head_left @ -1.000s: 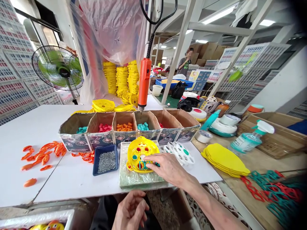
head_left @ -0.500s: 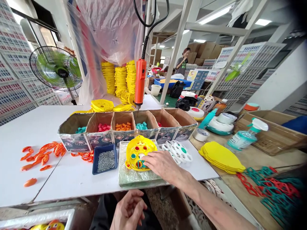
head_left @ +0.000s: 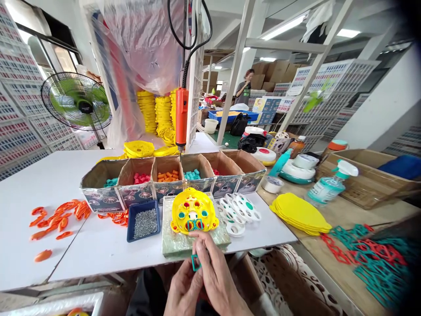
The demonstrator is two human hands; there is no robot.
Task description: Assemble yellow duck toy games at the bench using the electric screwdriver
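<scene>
at the front edge of the white desk [head_left: 105, 243], the left hand [head_left: 180, 287] is pinched on a small teal plastic frame [head_left: 193, 263], and the right hand [head_left: 217, 272] is right up against it, though honestly can't tell if that one's gripping too. just beyond, a round yellow plastic shell with ears [head_left: 188, 211] lies on a flat plastic-wrapped box [head_left: 180, 250], with a teal double-square plastic piece [head_left: 195, 224] on its lower part. dark blue plastic tray [head_left: 130, 224] of silver screws [head_left: 145, 223] is just left of the box.

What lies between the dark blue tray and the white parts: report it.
In the head view, a plastic-wrapped block lies between the dark blue tray and the white parts, with a yellow part on top of it.
</scene>
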